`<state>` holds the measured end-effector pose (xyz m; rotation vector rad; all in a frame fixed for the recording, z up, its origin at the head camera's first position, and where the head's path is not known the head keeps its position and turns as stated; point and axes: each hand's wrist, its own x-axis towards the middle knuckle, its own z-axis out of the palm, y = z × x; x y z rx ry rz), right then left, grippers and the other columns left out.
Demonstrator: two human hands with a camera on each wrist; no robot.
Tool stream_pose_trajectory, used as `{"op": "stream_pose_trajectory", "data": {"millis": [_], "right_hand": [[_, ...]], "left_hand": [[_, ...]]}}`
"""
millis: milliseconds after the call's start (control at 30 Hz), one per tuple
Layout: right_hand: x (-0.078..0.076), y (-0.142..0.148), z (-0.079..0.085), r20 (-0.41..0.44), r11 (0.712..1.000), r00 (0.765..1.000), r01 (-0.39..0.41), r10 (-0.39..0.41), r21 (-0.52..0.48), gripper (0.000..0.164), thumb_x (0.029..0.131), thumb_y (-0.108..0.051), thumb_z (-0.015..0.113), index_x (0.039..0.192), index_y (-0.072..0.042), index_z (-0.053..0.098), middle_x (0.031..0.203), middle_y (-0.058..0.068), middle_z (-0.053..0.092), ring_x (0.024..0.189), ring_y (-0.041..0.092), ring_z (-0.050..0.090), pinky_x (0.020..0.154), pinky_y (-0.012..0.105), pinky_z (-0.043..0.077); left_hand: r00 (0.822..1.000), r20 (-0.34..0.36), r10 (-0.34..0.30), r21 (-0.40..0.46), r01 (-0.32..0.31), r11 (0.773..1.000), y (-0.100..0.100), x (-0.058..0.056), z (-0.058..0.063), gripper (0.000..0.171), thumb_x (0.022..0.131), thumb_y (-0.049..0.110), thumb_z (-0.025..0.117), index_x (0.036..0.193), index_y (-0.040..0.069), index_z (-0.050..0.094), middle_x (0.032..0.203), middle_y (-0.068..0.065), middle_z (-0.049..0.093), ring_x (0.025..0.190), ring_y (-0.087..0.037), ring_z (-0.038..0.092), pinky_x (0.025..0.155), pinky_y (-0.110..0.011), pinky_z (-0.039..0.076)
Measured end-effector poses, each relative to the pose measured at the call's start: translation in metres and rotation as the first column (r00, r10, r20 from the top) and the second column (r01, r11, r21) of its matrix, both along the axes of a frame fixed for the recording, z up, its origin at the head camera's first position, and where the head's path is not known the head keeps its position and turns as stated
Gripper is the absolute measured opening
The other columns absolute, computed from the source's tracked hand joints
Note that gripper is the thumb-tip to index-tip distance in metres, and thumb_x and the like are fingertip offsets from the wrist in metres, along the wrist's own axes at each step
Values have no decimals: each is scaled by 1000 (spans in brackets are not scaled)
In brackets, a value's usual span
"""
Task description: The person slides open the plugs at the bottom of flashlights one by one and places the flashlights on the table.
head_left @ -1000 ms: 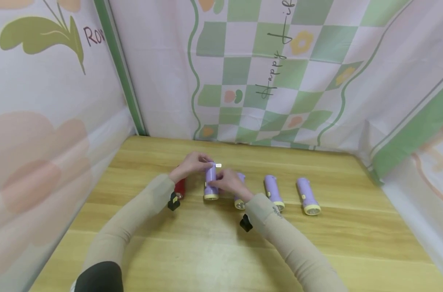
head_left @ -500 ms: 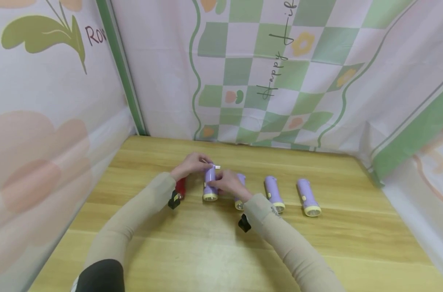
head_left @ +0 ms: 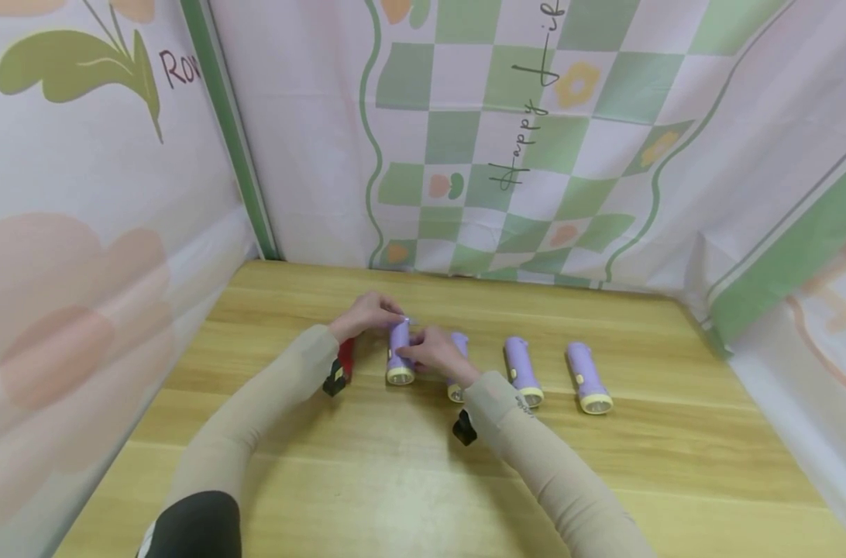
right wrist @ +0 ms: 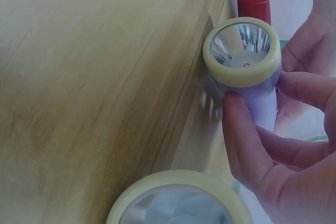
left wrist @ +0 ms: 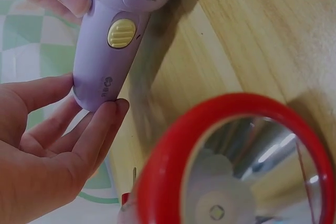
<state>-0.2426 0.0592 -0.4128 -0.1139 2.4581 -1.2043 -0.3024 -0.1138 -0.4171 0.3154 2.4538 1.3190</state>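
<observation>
Both hands are on a purple flashlight (head_left: pixel 398 353) with a pale yellow head ring. Its lens end faces the person. My left hand (head_left: pixel 369 313) pinches the tail end between thumb and fingers, as the left wrist view shows. My right hand (head_left: pixel 437 350) grips the body just behind the head, thumb on one side and fingers on the other. A yellow switch (left wrist: pixel 122 33) sits on the side of the body. At the tail, a small pale tab (head_left: pixel 412 321) sticks out to the right. Beside the left wrist lies a red flashlight (head_left: pixel 347 358), partly hidden by the arm.
Three more purple flashlights lie in a row to the right: one partly behind the right hand (head_left: pixel 459 341), a middle one (head_left: pixel 519 363) and a far right one (head_left: pixel 586 376). The wooden table (head_left: pixel 395 480) ends at a checkered cloth wall (head_left: pixel 458 139) behind.
The held flashlight has shifted slightly to the left, and both hands stay on it. The tab at its tail looked bright white earlier and appears fainter now. The other flashlights lie as before.
</observation>
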Motion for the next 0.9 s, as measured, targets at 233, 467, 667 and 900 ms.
{"op": "stream_pose_trajectory", "data": {"millis": [233, 467, 667, 900], "right_hand": [[-1, 0, -3, 31, 999, 999, 34, -34, -2, 39, 91, -19, 70, 120, 6, 64, 118, 23, 68, 93, 27, 72, 76, 29, 62], [-1, 1, -3, 37, 999, 999, 32, -31, -15, 36, 91, -20, 70, 116, 6, 66, 112, 21, 70, 86, 22, 71, 75, 29, 62], [-1, 0, -2, 64, 999, 997, 36, -35, -12, 39, 93, -21, 68, 121, 5, 65, 114, 20, 69, 88, 20, 70, 78, 29, 62], [0, 0, -2, 59, 999, 997, 47, -46, -17, 39, 93, -20, 68, 121, 7, 63, 111, 20, 69, 87, 20, 71, 77, 28, 62]], "left_hand": [[999, 33, 5, -2, -5, 1000, 2, -1, -3, 29, 91, 17, 69, 113, -2, 70, 115, -19, 72, 99, -25, 69, 94, -38, 58], [1000, 22, 5, -27, -4, 1000, 4, -3, -3, 29, 90, 15, 69, 113, -3, 70, 114, -20, 72, 90, -18, 67, 89, -34, 59], [999, 42, 3, -43, -1, 999, 5, -2, 0, 30, 91, 17, 68, 115, -2, 70, 117, -19, 71, 91, -17, 66, 89, -33, 58], [999, 35, -6, -36, 8, 999, 4, -2, 0, 29, 91, 17, 68, 113, -2, 70, 115, -19, 72, 91, -17, 66, 88, -32, 58]]}}
